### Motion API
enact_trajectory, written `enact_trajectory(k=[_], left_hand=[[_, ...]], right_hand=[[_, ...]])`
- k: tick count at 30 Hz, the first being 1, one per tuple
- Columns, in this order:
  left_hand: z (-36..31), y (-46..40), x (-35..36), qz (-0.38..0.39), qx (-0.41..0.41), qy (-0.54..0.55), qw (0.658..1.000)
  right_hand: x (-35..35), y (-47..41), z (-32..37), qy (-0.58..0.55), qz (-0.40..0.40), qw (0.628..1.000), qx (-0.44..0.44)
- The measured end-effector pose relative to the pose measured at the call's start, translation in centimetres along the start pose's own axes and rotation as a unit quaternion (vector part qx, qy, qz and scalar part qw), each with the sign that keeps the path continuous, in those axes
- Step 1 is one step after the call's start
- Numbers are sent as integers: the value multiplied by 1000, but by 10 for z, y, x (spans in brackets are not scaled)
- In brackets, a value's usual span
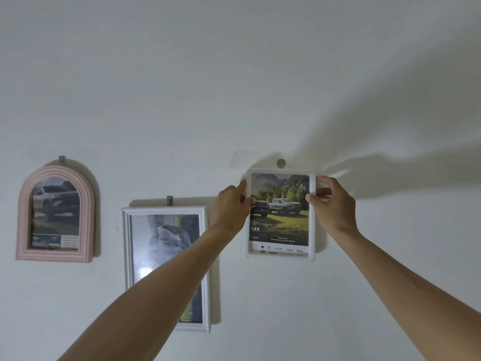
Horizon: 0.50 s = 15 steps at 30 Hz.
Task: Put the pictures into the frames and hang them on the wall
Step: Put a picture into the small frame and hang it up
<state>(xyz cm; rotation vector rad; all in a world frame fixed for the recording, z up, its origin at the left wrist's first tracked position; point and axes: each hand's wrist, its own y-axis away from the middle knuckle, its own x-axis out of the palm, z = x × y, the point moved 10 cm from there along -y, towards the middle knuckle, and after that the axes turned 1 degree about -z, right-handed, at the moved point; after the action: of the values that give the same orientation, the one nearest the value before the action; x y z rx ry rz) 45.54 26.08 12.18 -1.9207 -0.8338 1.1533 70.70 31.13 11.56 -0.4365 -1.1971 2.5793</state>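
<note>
Both arms reached up to the wall. The left hand (232, 204) pinched the left edge of the white frame (280, 252), thumb on its front; the right hand (333, 204) pinched the right edge likewise. Between the hands, the frame held a truck picture (281, 217) and sat just under a hook (281, 163). Left of the grip hung a tall frame (205, 256) and a pink frame (54, 252), each with a picture.

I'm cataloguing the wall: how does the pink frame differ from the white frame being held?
The pink frame is arch-topped with ridged edges and hangs untouched. The white frame is rectangular with rounded corners, and the left hand and right hand grip its sides below a round hook. Both show vehicle pictures.
</note>
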Motion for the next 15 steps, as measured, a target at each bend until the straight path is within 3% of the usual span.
enact_trajectory(k=[8,15], left_hand=[[3,3,7,8,11,-20,1000],[1,20,4,-12,11,32,999]], right_hand=[[4,4,-2,76,-16,995,-54],[8,14,-11,79,-12,996,-42]])
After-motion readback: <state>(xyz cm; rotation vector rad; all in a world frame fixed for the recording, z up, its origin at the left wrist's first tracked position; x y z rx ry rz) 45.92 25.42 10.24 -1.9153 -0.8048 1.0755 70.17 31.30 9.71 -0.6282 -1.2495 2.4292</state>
